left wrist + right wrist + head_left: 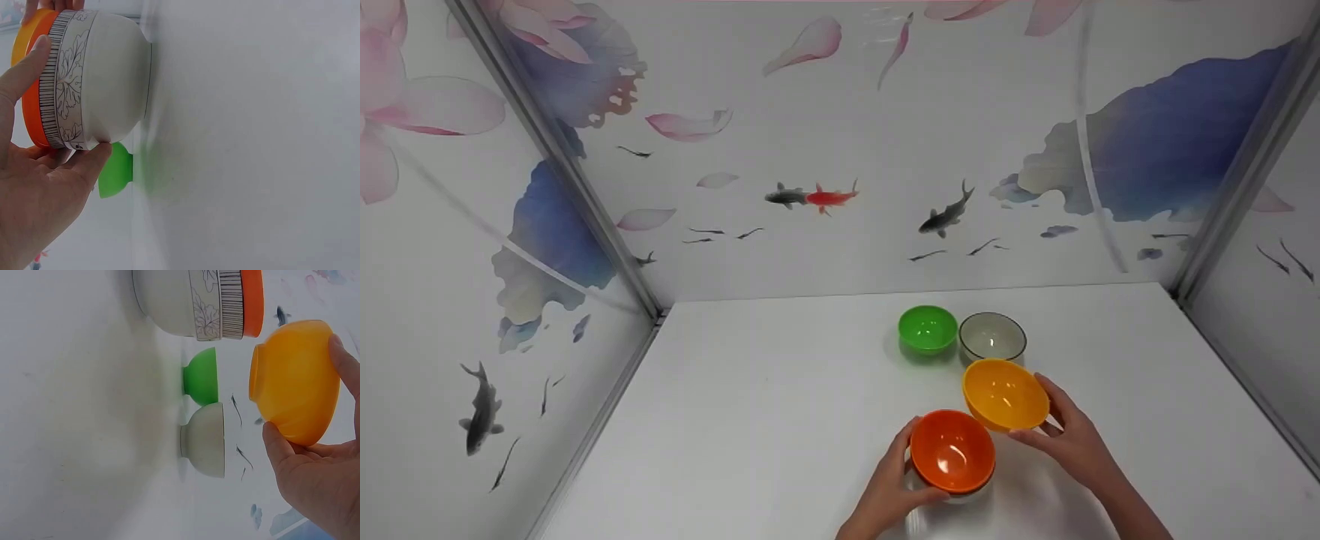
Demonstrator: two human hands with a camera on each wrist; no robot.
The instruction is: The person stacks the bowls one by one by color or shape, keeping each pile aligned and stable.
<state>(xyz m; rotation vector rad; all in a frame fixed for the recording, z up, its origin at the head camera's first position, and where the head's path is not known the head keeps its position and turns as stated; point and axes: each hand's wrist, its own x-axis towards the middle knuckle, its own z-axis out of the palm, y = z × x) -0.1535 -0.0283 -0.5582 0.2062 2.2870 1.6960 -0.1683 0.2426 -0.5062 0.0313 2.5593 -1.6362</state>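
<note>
My left hand [894, 484] grips a stack at the table's front, an orange bowl [952, 450] nested in a white bowl [115, 76] with a striped and leaf-patterned band. In the left wrist view the thumb lies across the orange rim, and the white bowl's foot is at the table. Up in the air, my right hand [1078, 442] holds a yellow bowl [1005, 395] by its right side, thumb and fingers at rim and wall. This bowl is tilted and sits higher than the stack, just to its upper right in the head view.
Behind the stack stand a small green bowl [928, 330] and, close on its right, a pale grey bowl [992, 335] with a dark rim. White panels [825, 255] printed with fish and petals enclose the white table [750, 405] at the back and sides.
</note>
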